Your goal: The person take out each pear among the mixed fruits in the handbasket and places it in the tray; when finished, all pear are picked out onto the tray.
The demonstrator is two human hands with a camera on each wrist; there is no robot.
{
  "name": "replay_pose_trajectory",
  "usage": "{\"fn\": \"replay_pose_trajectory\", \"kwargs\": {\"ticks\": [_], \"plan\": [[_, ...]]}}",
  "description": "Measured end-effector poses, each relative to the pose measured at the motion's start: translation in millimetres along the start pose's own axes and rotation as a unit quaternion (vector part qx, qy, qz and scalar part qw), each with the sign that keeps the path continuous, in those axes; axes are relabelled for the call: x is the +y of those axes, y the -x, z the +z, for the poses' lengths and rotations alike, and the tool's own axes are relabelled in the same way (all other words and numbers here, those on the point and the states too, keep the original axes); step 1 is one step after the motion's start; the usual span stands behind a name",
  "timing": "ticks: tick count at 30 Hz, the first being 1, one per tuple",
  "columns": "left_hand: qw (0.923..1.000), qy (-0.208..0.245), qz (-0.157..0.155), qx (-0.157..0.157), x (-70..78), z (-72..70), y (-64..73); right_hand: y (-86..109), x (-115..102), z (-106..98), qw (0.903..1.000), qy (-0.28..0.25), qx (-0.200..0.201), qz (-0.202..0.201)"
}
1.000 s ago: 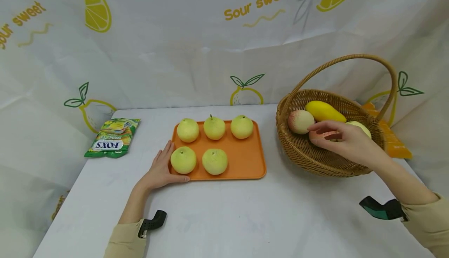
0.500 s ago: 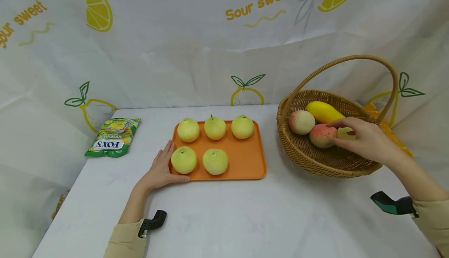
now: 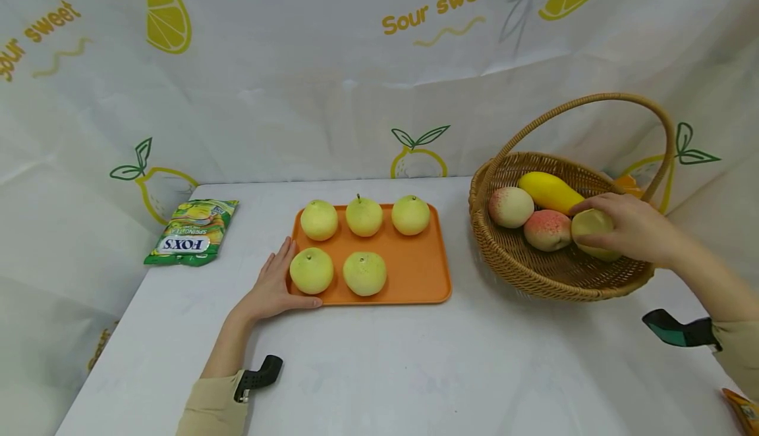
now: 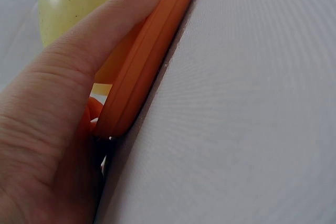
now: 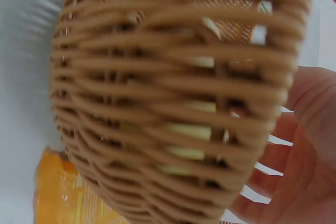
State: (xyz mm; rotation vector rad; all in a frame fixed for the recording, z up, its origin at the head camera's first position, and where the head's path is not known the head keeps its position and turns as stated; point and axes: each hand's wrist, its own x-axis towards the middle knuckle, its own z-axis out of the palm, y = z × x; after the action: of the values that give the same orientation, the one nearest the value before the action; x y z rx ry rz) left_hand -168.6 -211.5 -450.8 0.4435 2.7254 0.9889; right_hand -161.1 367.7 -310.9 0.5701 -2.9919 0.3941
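Note:
An orange tray (image 3: 415, 268) holds several round yellow-green pears (image 3: 364, 273) in two rows. My left hand (image 3: 269, 288) lies at its near left corner, fingers spread along the left side and thumb (image 4: 113, 24) along the front rim. Inside the wicker basket (image 3: 534, 278), my right hand (image 3: 637, 225) grips a yellow-green pear (image 3: 593, 225), thumb in front and fingers over the top. Beside that pear lie a pink peach (image 3: 547, 230), a paler peach (image 3: 511, 207) and a yellow mango (image 3: 548, 190). In the right wrist view, the basket's weave covers most of the pear.
The basket's tall arched handle (image 3: 593, 98) rises above the fruit. A green candy bag (image 3: 192, 233) lies at the table's left. An orange packet (image 5: 68, 192) sits beside the basket. Another orange packet (image 3: 741, 409) shows at the lower right edge. A printed cloth hangs behind.
My right hand has shifted right inside the basket, from above the pink peach to the pear, and its fingers now surround the pear. The left hand and tray stay put.

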Motion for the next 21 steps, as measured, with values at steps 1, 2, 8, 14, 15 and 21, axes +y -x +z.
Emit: {"fn": "replay_pose_trajectory", "kwargs": {"ticks": [1, 2, 8, 14, 15, 21], "plan": [[1.0, 0.001, -0.001, 0.0, 0.4, -0.1, 0.2, -1.1, 1.4, -0.5, 1.0, 0.001, -0.01, -0.001], [1.0, 0.002, -0.001, 0.0, 0.7, -0.2, 0.3, -2.2, 2.8, -0.9, 0.9998, 0.003, -0.02, -0.003], [1.0, 0.003, -0.001, 0.0, -0.9, 0.8, 1.3, -10.4, 11.7, -3.4, 0.9929, 0.021, -0.115, 0.02], [1.0, -0.002, 0.002, 0.003, -1.4, 1.3, 0.8, -16.0, 18.3, -4.3, 0.9836, 0.03, -0.171, 0.05], [1.0, -0.002, 0.002, 0.004, -1.2, 1.3, 0.7, -16.6, 19.1, -4.3, 0.9831, 0.029, -0.174, 0.051], [1.0, -0.005, 0.001, 0.002, -1.4, 1.3, 0.0, -19.7, 22.1, -3.4, 0.9804, 0.025, -0.189, 0.049]]}}
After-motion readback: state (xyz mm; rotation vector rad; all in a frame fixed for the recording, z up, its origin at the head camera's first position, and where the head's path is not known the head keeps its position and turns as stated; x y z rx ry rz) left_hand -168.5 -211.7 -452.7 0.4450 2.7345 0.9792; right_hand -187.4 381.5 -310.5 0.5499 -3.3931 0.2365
